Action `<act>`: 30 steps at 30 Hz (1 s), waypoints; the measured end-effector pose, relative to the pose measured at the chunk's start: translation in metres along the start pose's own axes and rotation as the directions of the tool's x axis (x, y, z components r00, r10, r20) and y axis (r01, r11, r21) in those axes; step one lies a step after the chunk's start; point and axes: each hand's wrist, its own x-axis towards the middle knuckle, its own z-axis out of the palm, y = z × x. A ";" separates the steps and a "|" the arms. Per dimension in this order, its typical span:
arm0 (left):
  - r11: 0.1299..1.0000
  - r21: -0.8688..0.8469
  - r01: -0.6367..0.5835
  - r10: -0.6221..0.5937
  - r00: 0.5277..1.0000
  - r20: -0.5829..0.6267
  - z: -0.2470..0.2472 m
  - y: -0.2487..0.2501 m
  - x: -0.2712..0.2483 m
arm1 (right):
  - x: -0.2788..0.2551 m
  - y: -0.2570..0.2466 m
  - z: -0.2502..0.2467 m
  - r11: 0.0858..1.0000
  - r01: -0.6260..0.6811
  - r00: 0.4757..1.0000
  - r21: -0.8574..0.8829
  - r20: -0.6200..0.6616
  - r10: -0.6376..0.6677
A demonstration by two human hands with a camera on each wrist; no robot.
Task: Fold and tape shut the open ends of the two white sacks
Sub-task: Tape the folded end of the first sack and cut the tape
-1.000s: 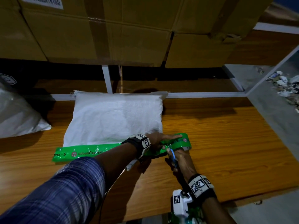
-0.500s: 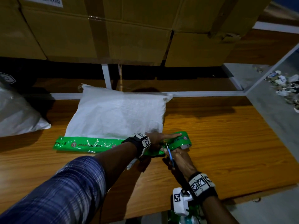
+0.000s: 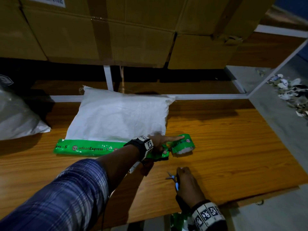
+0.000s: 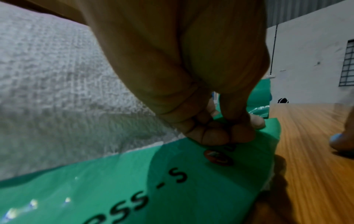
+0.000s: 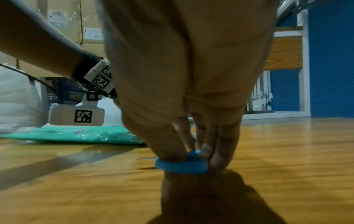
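Note:
A filled white sack (image 3: 116, 117) lies on the wooden table (image 3: 225, 147). A green printed tape strip (image 3: 90, 148) runs along its near edge. My left hand (image 3: 164, 147) pinches the strip's right end, index finger stretched onto the green tape roll (image 3: 183, 145) beside it. In the left wrist view the curled fingers (image 4: 220, 134) press the green tape (image 4: 134, 189) against the sack (image 4: 57, 91). My right hand (image 3: 180, 174) grips blue-handled scissors (image 3: 173, 179) low over the table, near the front edge; the blue handle (image 5: 182, 164) is between its fingers. A second white sack (image 3: 18, 117) sits far left.
Large cardboard boxes (image 3: 116, 27) are stacked on a shelf behind the sack, above a white frame rail (image 3: 208, 97). Paper scraps (image 3: 290, 94) litter the grey floor to the right. Bare tabletop stretches right of the roll.
My right hand has drawn the scissors back from the tape toward the table's near edge. The left hand stays on the tape end, and the sack has shifted slightly right.

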 end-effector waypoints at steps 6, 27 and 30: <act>0.996 -0.012 -0.086 0.085 0.995 -0.045 0.005 0.001 -0.001 | -0.003 -0.002 -0.011 0.998 0.057 0.997 0.014 -0.062 -0.056; 0.999 -0.004 -0.037 0.035 0.953 -0.299 0.014 0.007 -0.053 | 0.090 0.052 -0.088 0.980 -0.149 0.948 0.130 -0.264 0.179; 0.994 0.002 -0.106 0.102 0.948 -0.302 0.017 0.004 -0.054 | 0.103 0.062 -0.084 0.948 -0.288 0.935 0.132 -0.176 0.308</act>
